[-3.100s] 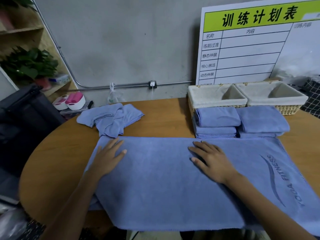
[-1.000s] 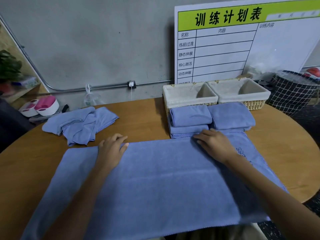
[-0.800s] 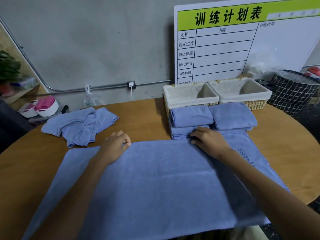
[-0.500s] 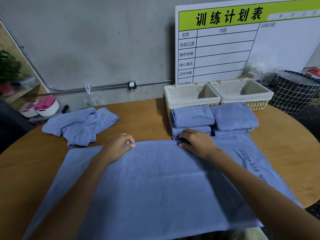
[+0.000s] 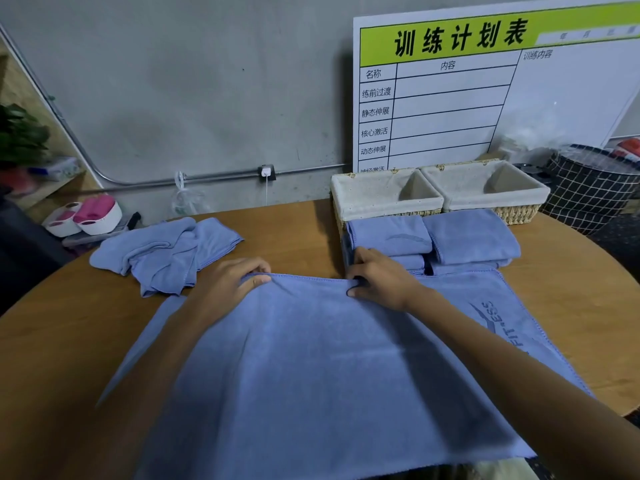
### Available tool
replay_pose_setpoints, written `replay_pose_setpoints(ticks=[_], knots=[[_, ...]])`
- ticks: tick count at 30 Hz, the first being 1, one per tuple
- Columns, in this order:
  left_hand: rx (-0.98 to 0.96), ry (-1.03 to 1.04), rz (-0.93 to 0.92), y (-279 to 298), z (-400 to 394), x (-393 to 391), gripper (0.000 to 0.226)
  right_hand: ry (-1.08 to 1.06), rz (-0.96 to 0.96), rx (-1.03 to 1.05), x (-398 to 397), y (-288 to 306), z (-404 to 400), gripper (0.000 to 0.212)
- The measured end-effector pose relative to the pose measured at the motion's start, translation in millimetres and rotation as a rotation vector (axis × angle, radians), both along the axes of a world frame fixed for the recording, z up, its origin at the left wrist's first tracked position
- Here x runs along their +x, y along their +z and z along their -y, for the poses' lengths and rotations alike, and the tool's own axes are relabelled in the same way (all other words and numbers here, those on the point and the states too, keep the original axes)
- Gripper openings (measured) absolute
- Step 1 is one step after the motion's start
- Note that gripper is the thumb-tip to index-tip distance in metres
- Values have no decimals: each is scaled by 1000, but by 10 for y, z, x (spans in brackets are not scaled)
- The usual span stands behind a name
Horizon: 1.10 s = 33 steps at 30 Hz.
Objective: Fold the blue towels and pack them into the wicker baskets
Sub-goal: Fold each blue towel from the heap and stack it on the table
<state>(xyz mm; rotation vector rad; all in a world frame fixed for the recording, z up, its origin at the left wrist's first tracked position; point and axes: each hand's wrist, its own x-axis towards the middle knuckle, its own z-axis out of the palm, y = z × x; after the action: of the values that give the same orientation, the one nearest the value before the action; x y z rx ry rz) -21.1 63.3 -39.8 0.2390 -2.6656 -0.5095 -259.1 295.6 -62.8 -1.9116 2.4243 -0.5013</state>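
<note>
A large blue towel (image 5: 311,368) lies spread across the round wooden table (image 5: 52,341) in front of me, a printed logo near its right end. My left hand (image 5: 232,282) pinches its far edge, which lifts slightly off the table. My right hand (image 5: 377,278) grips the same far edge further right. Just behind my right hand sit two stacks of folded blue towels (image 5: 433,240). Behind them stand two cloth-lined wicker baskets, the left one (image 5: 384,197) and the right one (image 5: 485,187), both holding nothing.
A crumpled pile of blue towels (image 5: 162,251) lies at the table's back left. A white schedule board (image 5: 485,88) leans on the wall behind the baskets. A dark checked bin (image 5: 588,188) stands to the right, white and pink tubs (image 5: 83,216) to the left.
Both hands slid from flat on the towel's middle up to its far edge and closed on it. The edge between them now puckers upward.
</note>
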Motion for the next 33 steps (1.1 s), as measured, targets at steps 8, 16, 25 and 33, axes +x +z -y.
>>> replay_pose_setpoints(ticks=[8,16,25,33], knots=[[-46,122,105,-62,289,283,16,-4,240,89,-335,90,-357,28],[133,258,49,-12,574,447,15,-148,-10,-92,-750,376,-552,63],[36,254,76,90,629,482,10,-125,-114,-115,-918,549,-654,61],[-141,228,-180,333,313,755,13,-26,-132,-340,-644,791,-1134,50]])
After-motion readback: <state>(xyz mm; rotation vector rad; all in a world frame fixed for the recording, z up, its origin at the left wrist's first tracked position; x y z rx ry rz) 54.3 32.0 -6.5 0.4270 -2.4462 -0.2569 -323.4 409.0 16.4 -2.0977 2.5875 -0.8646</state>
